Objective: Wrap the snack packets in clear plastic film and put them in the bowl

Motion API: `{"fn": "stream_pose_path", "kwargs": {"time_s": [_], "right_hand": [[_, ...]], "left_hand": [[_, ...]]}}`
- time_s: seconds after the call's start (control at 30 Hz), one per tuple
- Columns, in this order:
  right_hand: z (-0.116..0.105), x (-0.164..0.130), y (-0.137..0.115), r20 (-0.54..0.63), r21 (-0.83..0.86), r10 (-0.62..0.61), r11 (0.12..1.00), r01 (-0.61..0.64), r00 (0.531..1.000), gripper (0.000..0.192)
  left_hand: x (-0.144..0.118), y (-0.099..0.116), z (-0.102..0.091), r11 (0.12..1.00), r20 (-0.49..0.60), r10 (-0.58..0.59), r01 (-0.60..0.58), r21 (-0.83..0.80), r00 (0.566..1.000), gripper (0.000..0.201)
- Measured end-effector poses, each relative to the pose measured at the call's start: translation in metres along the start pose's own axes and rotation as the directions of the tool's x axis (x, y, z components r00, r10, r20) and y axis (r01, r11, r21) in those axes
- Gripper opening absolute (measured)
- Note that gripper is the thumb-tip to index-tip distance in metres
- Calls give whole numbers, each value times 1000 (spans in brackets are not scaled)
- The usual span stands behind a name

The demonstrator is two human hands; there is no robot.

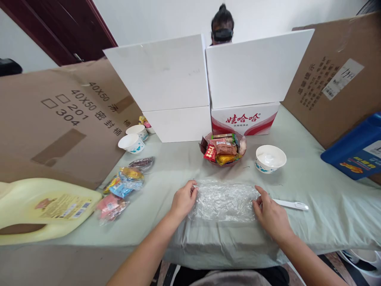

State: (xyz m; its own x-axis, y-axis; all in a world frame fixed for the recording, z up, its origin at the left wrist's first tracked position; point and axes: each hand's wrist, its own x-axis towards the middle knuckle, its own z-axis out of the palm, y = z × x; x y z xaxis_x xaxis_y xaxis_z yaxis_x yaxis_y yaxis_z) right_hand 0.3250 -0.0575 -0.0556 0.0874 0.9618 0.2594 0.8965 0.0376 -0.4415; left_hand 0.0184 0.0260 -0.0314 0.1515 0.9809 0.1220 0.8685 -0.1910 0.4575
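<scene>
A sheet-like clear plastic bag (224, 200), crinkled and see-through, lies flat on the cloth near the table's front edge. At its left edge, my left hand (183, 200) pinches the plastic between thumb and fingers. My right hand (271, 216) has its curled fingers on the opposite edge, gripping the film there. Just beyond my right hand lies a white flat-handled utensil (293, 204), its other end partly hidden behind the fingers. A basket (222, 163) of wrapped snacks stands behind the bag, with a white paper bowl (270, 159) to its right.
Wrapped snacks (122, 186) lie at the left beside a yellow detergent jug (47, 210). Two paper bowls (132, 143) stand farther back. White boards (178, 79), a white-and-red carton (244, 119) and brown cardboard (59, 119) surround the table. A blue bottle (357, 147) leans at right; a person is behind.
</scene>
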Motion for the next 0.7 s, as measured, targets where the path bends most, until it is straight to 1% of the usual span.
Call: {"fn": "stream_pose_path", "kwargs": {"time_s": [0.07,0.13,0.3,0.43,0.57,0.63,0.7], "right_hand": [[4,2,0,-32,-93,-58,994,55,998,43],[7,2,2,-61,-160,-107,982,96,992,41],[11,3,5,-107,-258,-182,955,149,978,36],[13,6,4,-111,-297,-206,940,165,972,34],[14,11,3,-97,-317,-214,932,174,972,33],[15,13,3,-80,-322,-216,929,180,973,32],[15,16,2,-58,-323,-206,930,177,977,30]], "left_hand": [[6,0,7,998,-12,22,-22,51,1000,15],[8,-2,11,998,-25,39,-38,59,999,11],[9,-6,14,995,-83,54,-47,85,995,13],[14,-8,15,994,-113,51,-40,98,992,15],[26,-8,14,993,-91,46,-36,109,995,11],[33,-7,10,993,-74,42,-34,115,996,8],[35,-1,2,992,-82,32,-22,126,996,9]]}}
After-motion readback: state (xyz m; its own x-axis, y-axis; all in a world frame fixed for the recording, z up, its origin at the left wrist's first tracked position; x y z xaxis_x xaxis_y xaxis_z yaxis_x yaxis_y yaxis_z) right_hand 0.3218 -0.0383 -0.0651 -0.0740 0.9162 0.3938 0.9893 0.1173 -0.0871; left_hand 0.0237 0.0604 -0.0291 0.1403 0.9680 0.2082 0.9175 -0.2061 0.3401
